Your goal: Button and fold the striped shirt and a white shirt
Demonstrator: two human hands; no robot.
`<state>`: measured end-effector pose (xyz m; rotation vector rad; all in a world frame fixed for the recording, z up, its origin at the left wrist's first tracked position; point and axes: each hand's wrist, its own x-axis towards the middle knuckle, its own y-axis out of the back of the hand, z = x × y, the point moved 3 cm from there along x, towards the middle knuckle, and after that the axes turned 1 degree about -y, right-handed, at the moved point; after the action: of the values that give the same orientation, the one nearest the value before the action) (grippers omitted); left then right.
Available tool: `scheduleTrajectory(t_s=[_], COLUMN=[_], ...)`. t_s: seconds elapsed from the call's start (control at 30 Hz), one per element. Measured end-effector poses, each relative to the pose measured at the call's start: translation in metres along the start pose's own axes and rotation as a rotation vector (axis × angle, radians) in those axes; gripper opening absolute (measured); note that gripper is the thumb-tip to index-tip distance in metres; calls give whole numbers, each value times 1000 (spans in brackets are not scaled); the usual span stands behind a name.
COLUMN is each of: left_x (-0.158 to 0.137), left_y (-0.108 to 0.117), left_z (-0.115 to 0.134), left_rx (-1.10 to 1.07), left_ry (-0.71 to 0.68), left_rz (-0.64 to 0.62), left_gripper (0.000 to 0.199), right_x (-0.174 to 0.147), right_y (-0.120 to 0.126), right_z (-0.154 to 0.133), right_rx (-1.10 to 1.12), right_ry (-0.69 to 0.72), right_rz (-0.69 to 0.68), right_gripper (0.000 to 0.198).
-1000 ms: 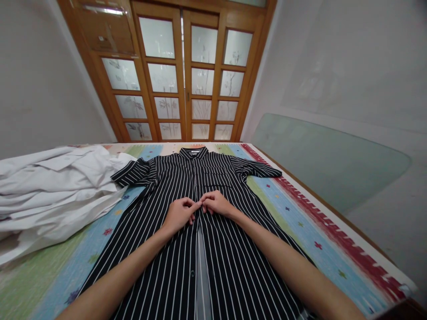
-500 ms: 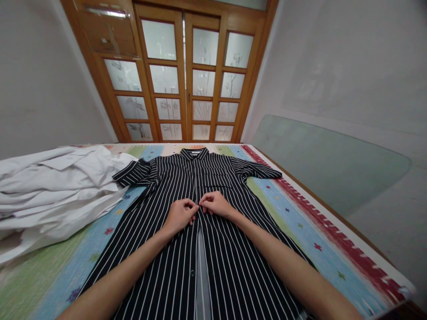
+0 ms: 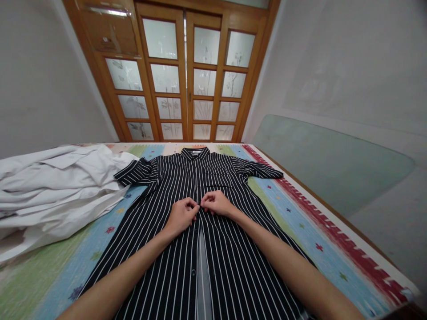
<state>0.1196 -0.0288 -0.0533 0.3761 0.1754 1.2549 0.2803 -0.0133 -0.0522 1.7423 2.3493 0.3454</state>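
Note:
A black shirt with white stripes (image 3: 230, 249) lies spread face up, its collar at the far end and its short sleeves out to the sides. At the middle of its front opening, my left hand (image 3: 183, 214) pinches the fabric edge. Close beside it my right hand (image 3: 216, 203) is pinched on the other side of the opening, the fingertips of both hands almost touching. Whatever button lies between the fingers is too small to make out. Below my hands the front gapes, and a lower button (image 3: 193, 272) shows on the left edge.
A crumpled white garment (image 3: 66, 191) is heaped on the left of the table. The tablecloth (image 3: 300, 222) is coloured with stripes and small stars. A pale green panel (image 3: 327, 155) covers part of the right wall, and wooden glass-paned doors (image 3: 185, 75) stand behind.
Both hands stay at nearly the same place on the shirt's front opening, with only slight finger movement. The whole view has shifted very slightly.

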Motion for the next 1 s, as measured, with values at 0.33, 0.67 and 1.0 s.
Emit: scheduleTrajectory(t_s=[0.33,0.67,1.0], left_x=[5,6,0], left_y=[3,7,7], left_z=[-1,6,13], left_rx=[-120,174,456], left_ry=[-17,-222,-365], left_rz=[99,148,146], left_gripper=[20,10,9], right_x=[-1,0,-5], right_y=[1,2,-4], right_z=[3,-2,-9], right_rx=[17,20,-369], right_ry=[40,-18,177], right_rz=[-64,-33,102], right_gripper=[14,10,5])
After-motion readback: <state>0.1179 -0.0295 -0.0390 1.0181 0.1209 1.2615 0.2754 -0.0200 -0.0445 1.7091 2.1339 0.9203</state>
